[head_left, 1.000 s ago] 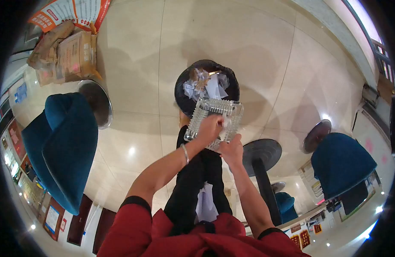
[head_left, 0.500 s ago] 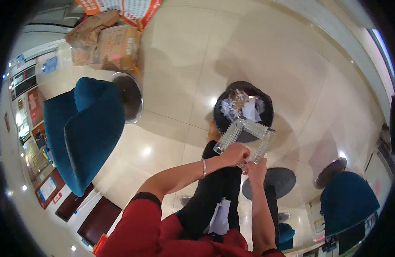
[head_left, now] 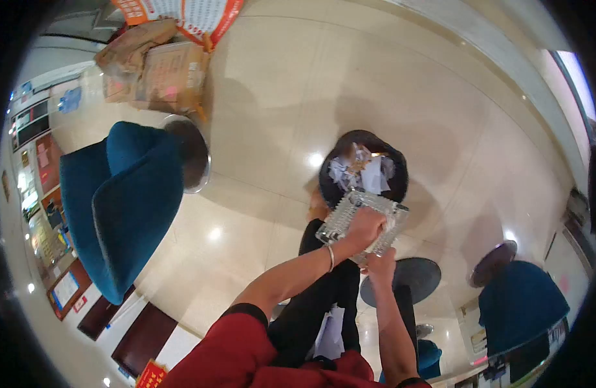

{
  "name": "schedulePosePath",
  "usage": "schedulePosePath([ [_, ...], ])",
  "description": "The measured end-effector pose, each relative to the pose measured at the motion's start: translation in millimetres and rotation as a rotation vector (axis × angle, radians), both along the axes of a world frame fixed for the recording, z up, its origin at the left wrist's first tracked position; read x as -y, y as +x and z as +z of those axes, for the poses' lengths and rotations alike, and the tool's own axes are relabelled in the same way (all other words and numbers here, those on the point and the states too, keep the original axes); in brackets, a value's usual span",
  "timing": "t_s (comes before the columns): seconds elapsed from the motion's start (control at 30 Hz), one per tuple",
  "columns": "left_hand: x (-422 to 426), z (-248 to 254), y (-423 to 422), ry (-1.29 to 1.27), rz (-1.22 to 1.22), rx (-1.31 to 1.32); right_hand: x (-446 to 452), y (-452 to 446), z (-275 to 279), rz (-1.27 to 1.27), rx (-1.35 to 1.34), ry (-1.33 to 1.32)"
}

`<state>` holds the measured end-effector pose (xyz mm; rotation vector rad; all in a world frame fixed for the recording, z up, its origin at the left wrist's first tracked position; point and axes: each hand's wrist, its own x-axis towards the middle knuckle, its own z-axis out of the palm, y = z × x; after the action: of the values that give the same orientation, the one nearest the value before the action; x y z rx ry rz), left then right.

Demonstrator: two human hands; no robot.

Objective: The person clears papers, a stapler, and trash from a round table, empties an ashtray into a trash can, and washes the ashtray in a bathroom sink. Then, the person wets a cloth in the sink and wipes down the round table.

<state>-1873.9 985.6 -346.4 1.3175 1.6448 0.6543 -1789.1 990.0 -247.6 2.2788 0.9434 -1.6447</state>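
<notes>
A square clear-glass ashtray (head_left: 336,220) with ribbed sides is held tilted over the near rim of a black trash bin (head_left: 400,169). My right hand (head_left: 380,263) grips its near right corner, fingers closed on the glass. Inside the ashtray's hollow lies my left hand (head_left: 366,227), closed, with a bangle on the wrist. A small white tissue-like bit (head_left: 389,224) shows beside its fingers; most of it is hidden. Crumpled white paper and brownish scraps (head_left: 370,169) fill part of the bin.
A teal chair (head_left: 136,207) on a round metal base stands at left, another teal chair (head_left: 523,297) at right. Cardboard boxes (head_left: 172,74) sit at upper left on the tiled floor. A dark round base (head_left: 417,278) lies right of my legs.
My left hand has moved from the ashtray's near edge farther into its hollow. The ashtray has come slightly nearer to me, and the view has shifted a little.
</notes>
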Motion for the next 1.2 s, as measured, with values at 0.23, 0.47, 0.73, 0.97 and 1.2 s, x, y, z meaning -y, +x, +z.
schedulePosePath([
  [0.23,-24.7,-10.4,-5.1,-0.118,-0.375,-0.45,9.4,5.4,-12.8,-0.151,0.002,-0.046],
  [0.47,-53.9,-5.6,-54.2,-0.192,-0.29,-0.595,6.1,16.2,-17.7,0.077,0.124,0.043],
  [0.73,-13.4,13.2,-26.4,-0.259,-0.256,-0.198,-8.8,28.1,-15.5,0.192,0.157,0.114],
  [0.97,-25.9,-10.6,-21.1,-0.232,-0.39,-0.613,-1.4,28.6,-1.3,0.123,0.158,0.044],
  [1.2,-3.4,11.8,-7.6,-0.217,-0.206,-0.085,-8.3,23.4,1.3,0.126,0.14,-0.001],
])
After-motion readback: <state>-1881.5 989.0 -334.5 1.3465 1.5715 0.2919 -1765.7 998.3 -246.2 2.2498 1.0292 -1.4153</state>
